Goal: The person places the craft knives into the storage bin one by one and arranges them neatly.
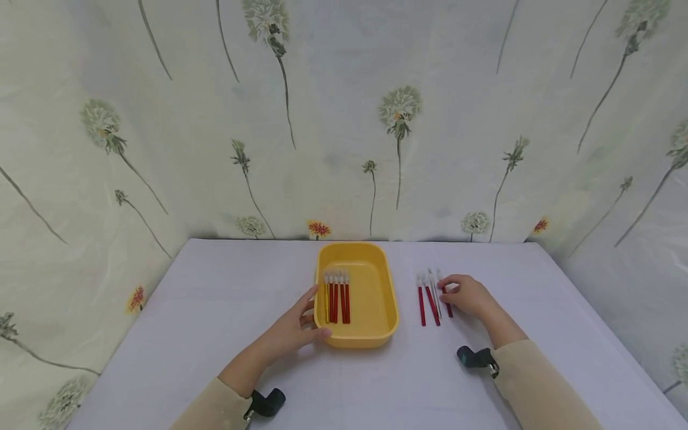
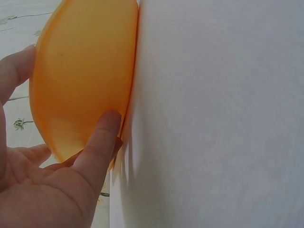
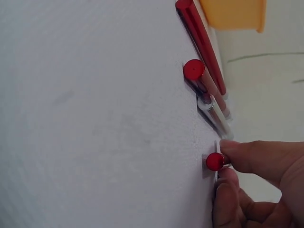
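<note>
A yellow plastic tray sits on the white table; my left hand grips its near left corner, thumb at the rim and fingers along the outer wall. Inside, at the left, several red pens with whitish clear ends lie side by side, with a gold pen beside them. To the right of the tray, my right hand pinches a red pen between thumb and fingers. Left of it lie a clear silvery pen and two more red pens.
The table wears a white cloth and meets a flower-printed curtain at the back and sides. A dark wrist camera sits under the left wrist, and another camera under the right.
</note>
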### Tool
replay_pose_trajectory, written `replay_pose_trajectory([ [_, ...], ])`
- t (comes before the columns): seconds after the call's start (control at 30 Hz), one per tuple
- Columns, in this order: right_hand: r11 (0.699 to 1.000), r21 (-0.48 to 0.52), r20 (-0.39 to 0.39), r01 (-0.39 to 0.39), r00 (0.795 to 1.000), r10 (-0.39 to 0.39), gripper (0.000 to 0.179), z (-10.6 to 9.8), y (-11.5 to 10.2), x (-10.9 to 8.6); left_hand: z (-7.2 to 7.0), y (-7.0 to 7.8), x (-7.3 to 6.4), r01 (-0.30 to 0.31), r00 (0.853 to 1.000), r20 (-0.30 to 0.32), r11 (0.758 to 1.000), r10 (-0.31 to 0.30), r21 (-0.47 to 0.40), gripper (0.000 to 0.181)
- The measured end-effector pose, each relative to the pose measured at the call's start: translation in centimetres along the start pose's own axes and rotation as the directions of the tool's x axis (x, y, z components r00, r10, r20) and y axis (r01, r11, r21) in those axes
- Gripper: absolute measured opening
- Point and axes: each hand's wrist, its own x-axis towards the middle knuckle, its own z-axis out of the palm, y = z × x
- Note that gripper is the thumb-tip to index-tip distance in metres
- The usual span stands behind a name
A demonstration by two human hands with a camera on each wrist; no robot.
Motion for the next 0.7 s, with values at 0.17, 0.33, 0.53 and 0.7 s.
replay_pose_trajectory([
  [0.17,0.998,0.059,0.007,-0.026,1.0,0.026,0.034,0.1,0.7,0.2,0.0,-0.4,0.2,-0.008,1.0,0.007,1.0,0.008,-0.011,0.105],
  [0.33,0.991,0.125,0.01,-0.038,0.999,0.037,0.038,0.1,1.2,0.2,-0.1,-0.6,0.3,-0.023,1.0,0.01,0.999,0.023,-0.025,0.106],
  [0.53,0.984,0.171,0.023,-0.046,0.999,0.043,0.039,-0.2,1.1,-0.4,-0.1,-0.5,0.3,-0.022,1.0,0.013,1.0,0.022,-0.022,0.106],
  [0.7,0.98,0.182,0.037,-0.073,0.997,0.068,0.041,-0.7,0.6,-1.1,-0.1,-0.5,0.2,-0.016,1.0,0.011,1.0,0.016,-0.014,0.105],
])
